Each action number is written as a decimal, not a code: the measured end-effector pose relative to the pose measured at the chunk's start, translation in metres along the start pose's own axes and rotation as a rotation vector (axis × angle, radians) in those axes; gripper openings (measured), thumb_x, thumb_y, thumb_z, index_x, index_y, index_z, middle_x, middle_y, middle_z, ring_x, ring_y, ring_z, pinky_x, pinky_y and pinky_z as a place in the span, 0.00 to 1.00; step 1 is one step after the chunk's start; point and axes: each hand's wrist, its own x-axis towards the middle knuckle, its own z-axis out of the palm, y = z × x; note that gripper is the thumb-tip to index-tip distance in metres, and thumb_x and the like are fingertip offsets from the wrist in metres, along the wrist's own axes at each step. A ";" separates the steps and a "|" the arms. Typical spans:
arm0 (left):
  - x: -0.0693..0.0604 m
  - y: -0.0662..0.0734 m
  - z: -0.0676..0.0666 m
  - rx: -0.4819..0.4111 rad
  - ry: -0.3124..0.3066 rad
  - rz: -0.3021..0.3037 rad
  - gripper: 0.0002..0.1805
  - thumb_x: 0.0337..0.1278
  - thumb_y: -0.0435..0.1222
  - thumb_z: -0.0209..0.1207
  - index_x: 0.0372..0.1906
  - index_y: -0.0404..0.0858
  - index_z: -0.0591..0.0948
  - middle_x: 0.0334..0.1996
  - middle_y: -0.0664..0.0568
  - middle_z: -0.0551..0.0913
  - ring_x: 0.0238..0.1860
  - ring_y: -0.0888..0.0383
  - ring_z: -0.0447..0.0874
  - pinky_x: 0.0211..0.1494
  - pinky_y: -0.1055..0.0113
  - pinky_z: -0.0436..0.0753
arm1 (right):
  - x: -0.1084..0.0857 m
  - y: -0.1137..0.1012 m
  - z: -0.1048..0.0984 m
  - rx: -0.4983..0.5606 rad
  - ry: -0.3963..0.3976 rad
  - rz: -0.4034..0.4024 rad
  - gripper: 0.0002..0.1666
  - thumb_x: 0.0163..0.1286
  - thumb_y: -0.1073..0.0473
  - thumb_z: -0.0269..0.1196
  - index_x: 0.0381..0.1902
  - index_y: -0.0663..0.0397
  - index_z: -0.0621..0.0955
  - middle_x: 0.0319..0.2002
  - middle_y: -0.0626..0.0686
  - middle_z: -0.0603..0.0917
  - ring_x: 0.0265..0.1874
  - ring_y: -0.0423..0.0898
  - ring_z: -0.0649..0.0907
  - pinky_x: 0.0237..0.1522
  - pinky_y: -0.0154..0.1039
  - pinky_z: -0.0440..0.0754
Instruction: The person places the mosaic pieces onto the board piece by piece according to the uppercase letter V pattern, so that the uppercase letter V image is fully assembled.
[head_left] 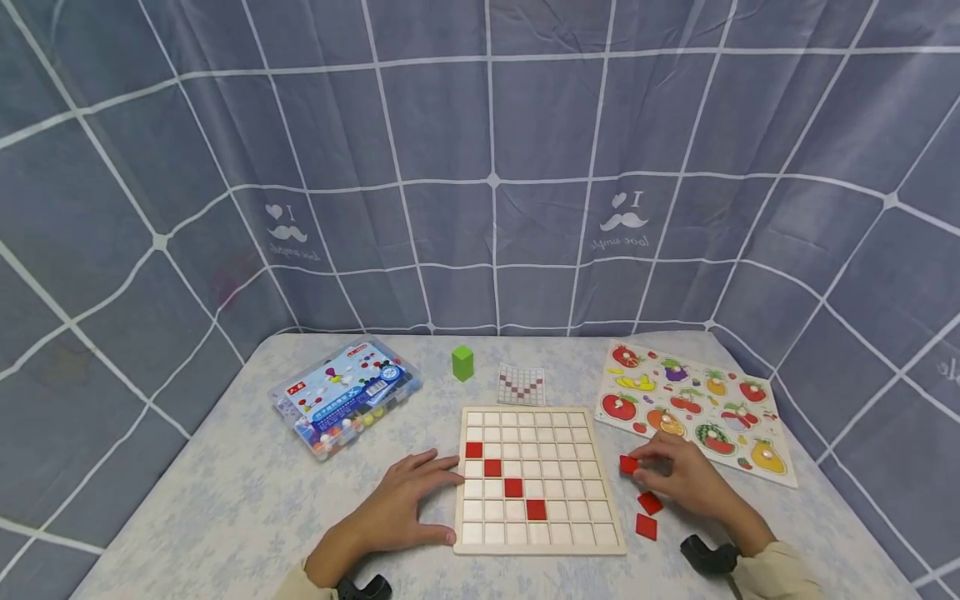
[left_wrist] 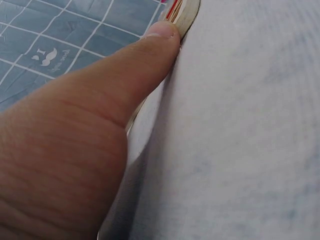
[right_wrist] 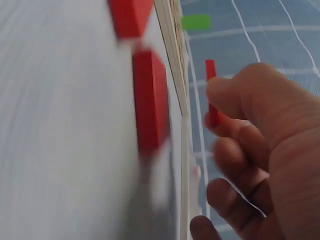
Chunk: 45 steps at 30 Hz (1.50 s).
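The grey-blue cloth [head_left: 547, 125] across the upper half of the frame bears white lettering, "love simple", beneath an "I", a heart and a moustache. At lower right, my right hand [head_left: 686, 479] pinches a flat, square red tile [head_left: 627, 464] between thumb and finger, two loose red tiles [head_left: 647, 527] lying below it on the desk [head_left: 225, 500]. At lower centre, my left hand [head_left: 405, 504], fingers extended, touches the left edge of the pale wooden grid board [head_left: 540, 551], where four red squares [head_left: 513, 487] step diagonally downward.
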 end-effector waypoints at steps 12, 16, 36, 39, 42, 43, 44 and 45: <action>-0.002 0.000 -0.001 -0.011 -0.003 -0.004 0.38 0.50 0.65 0.68 0.66 0.56 0.78 0.73 0.55 0.69 0.75 0.40 0.56 0.69 0.32 0.54 | 0.039 -0.052 0.042 0.162 -0.200 -0.085 0.09 0.63 0.60 0.73 0.42 0.47 0.88 0.32 0.42 0.77 0.31 0.40 0.75 0.32 0.34 0.75; -0.001 -0.001 0.000 -0.009 -0.005 -0.002 0.38 0.50 0.65 0.67 0.66 0.57 0.78 0.73 0.55 0.69 0.75 0.41 0.56 0.69 0.32 0.55 | 0.044 -0.061 0.052 0.155 -0.227 -0.112 0.09 0.62 0.60 0.75 0.41 0.47 0.88 0.30 0.42 0.76 0.30 0.38 0.75 0.31 0.32 0.76; -0.001 -0.001 0.001 0.010 0.012 0.007 0.38 0.50 0.66 0.68 0.65 0.55 0.79 0.72 0.53 0.70 0.75 0.40 0.57 0.68 0.32 0.56 | 0.043 -0.061 0.064 0.066 -0.209 -0.241 0.09 0.59 0.61 0.74 0.34 0.41 0.86 0.27 0.33 0.76 0.30 0.36 0.72 0.33 0.32 0.70; -0.001 -0.001 0.001 0.012 0.011 0.006 0.38 0.50 0.66 0.67 0.65 0.55 0.79 0.72 0.54 0.70 0.75 0.40 0.57 0.69 0.32 0.56 | 0.042 -0.061 0.064 0.087 -0.198 -0.255 0.08 0.59 0.61 0.73 0.35 0.43 0.87 0.27 0.31 0.75 0.30 0.36 0.72 0.32 0.32 0.70; -0.001 -0.001 0.001 0.004 0.007 0.001 0.38 0.50 0.66 0.67 0.65 0.56 0.79 0.72 0.54 0.70 0.75 0.40 0.57 0.69 0.32 0.55 | 0.041 -0.060 0.064 0.103 -0.190 -0.267 0.08 0.60 0.61 0.74 0.36 0.43 0.88 0.26 0.30 0.75 0.30 0.35 0.72 0.32 0.32 0.70; -0.001 0.000 0.001 0.001 0.005 0.000 0.38 0.50 0.66 0.67 0.65 0.56 0.79 0.72 0.54 0.70 0.75 0.40 0.57 0.69 0.32 0.55 | 0.041 -0.060 0.065 0.109 -0.191 -0.268 0.08 0.60 0.61 0.74 0.36 0.43 0.88 0.26 0.30 0.75 0.30 0.35 0.72 0.32 0.32 0.70; -0.001 0.000 0.001 -0.001 0.004 -0.001 0.38 0.50 0.66 0.67 0.65 0.56 0.79 0.72 0.54 0.70 0.75 0.40 0.57 0.69 0.32 0.55 | 0.041 -0.059 0.065 0.110 -0.191 -0.271 0.07 0.60 0.61 0.74 0.36 0.43 0.89 0.26 0.30 0.76 0.30 0.35 0.72 0.32 0.32 0.70; -0.001 0.000 0.001 -0.002 0.003 -0.002 0.38 0.50 0.66 0.67 0.65 0.56 0.78 0.72 0.54 0.70 0.75 0.40 0.57 0.69 0.32 0.55 | 0.040 -0.058 0.065 0.112 -0.193 -0.272 0.07 0.61 0.61 0.74 0.37 0.43 0.89 0.27 0.30 0.76 0.30 0.35 0.72 0.32 0.32 0.70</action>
